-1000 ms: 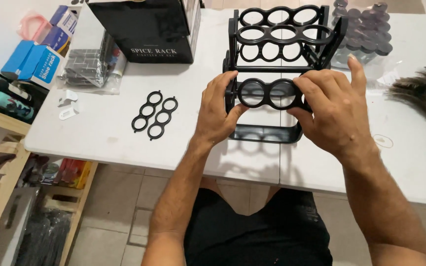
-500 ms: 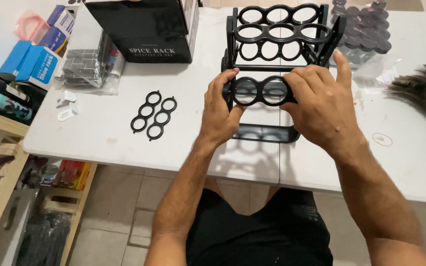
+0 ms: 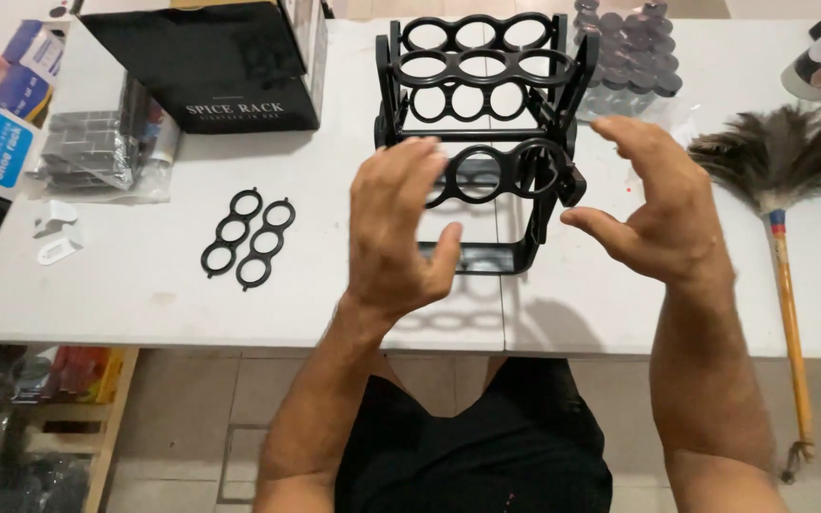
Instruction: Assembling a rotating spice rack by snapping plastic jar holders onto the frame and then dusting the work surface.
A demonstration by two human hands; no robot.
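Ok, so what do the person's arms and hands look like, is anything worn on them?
Both forearms are bare up to the frame edge, with no sleeves showing. The left hand and right hand have no gloves, and no rings, watch or wristband are visible. The forearms show some hair. Lower down, the person wears black clothing.

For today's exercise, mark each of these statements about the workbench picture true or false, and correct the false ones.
1. Both hands grip the black rack tightly. False: the left hand and right hand are open beside the black rack, not clasping it.
2. A loose ring panel lies flat on the white table, left of the rack. True.
3. The feather duster lies left of the rack. False: it lies to the right.
4. A black box sits behind the loose ring panel. True.
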